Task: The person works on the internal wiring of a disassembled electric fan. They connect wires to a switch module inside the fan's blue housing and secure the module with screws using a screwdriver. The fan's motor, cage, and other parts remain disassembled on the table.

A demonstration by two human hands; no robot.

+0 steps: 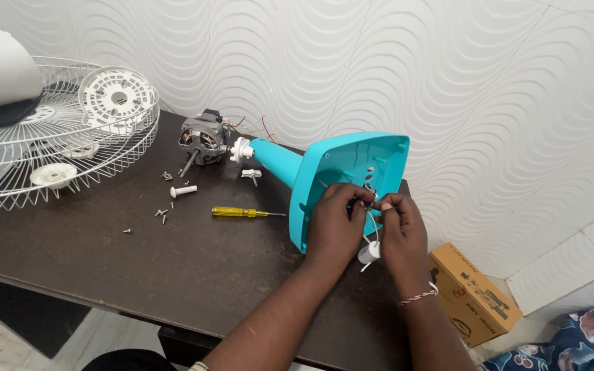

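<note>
A turquoise fan base [352, 165] lies on its side on the dark table [139, 261], its hollow underside facing me. Its neck leads to a grey fan motor [201, 139] with loose wires. My left hand [335, 227] and my right hand [401, 230] are both at the underside, fingers pinched on a thin white wire [374, 223] near a small dark part. A small white cylindrical part [369, 252] hangs from the wire between my hands. A thread band circles my right wrist.
A yellow-handled screwdriver [242, 213] lies left of the base. Several loose screws [162, 215] and a white knob [183, 190] sit nearby. White wire fan grilles [56, 137] rest at the table's left. A cardboard box [472, 294] stands on the floor at right.
</note>
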